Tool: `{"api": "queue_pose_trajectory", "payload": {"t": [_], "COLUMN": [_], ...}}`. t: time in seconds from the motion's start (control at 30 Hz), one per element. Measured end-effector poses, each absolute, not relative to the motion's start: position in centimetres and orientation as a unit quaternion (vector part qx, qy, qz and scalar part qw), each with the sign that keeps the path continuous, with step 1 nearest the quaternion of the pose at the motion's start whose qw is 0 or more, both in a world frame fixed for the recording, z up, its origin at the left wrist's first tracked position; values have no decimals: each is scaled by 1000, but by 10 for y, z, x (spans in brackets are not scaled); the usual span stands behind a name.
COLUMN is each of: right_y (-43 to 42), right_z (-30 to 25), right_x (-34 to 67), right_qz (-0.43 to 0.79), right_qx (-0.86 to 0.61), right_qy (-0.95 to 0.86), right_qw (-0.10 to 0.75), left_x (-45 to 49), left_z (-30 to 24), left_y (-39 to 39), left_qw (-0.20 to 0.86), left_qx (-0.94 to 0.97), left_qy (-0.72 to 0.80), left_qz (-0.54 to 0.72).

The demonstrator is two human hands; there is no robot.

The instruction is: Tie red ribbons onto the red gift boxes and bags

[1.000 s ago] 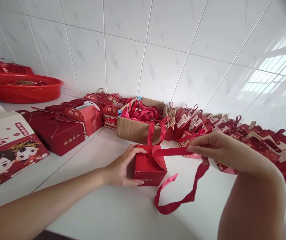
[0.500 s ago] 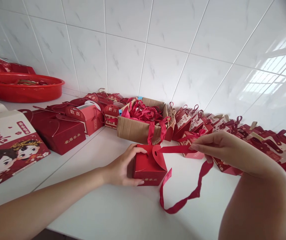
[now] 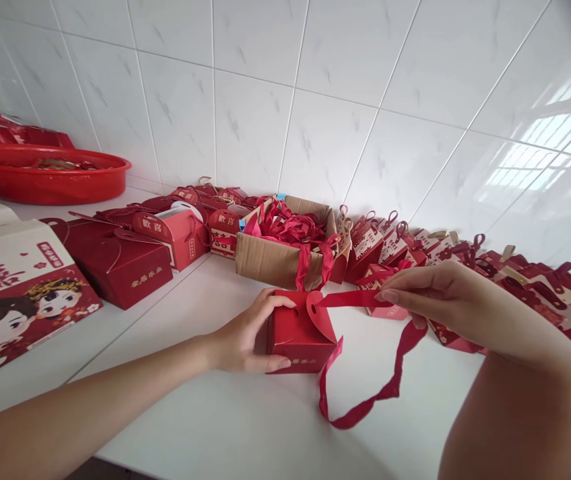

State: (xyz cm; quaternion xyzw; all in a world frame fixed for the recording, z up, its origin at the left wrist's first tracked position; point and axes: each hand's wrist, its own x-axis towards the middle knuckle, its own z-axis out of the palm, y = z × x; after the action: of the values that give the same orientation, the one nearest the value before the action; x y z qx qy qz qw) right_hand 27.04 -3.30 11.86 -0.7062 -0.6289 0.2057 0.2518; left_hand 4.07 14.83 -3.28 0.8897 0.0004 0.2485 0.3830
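Just in front of the ribbon-filled cardboard carton [image 3: 265, 261], my left hand [image 3: 238, 341] clasps the red gift box [image 3: 302, 340]; right-front of the carton, my right hand's [image 3: 428, 293] fingers pinch a red ribbon [image 3: 352, 299]. Flaps [image 3: 321, 321] look folded over; no bow's tied.

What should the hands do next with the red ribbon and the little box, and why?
Maybe the right hand should ease the near end of the red ribbon to the round hole in the flap. The ribbon reaches the flap's edge, right by that hole, and the left hand holds the little box. I can't tell whether the ribbon's end is under the flap.
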Motion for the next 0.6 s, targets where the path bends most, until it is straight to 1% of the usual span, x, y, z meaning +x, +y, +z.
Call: {"api": "queue_pose_trajectory", "payload": {"t": [0.13,0.37,0.6], "right_y": [-35,-39,-42], "right_z": [121,120,121], "right_x": [264,259,254], "right_qz": [193,213,173], "right_qx": [-692,-700,-696], "right_qy": [-647,-638,-658], "right_qw": [256,243,228], "left_x": [40,40,40], "left_z": [-33,-33,-34], "left_y": [148,149,149], "left_qw": [384,379,379], "left_qx": [890,893,891], "left_qy": [9,10,8], "left_qz": [243,244,251]}}
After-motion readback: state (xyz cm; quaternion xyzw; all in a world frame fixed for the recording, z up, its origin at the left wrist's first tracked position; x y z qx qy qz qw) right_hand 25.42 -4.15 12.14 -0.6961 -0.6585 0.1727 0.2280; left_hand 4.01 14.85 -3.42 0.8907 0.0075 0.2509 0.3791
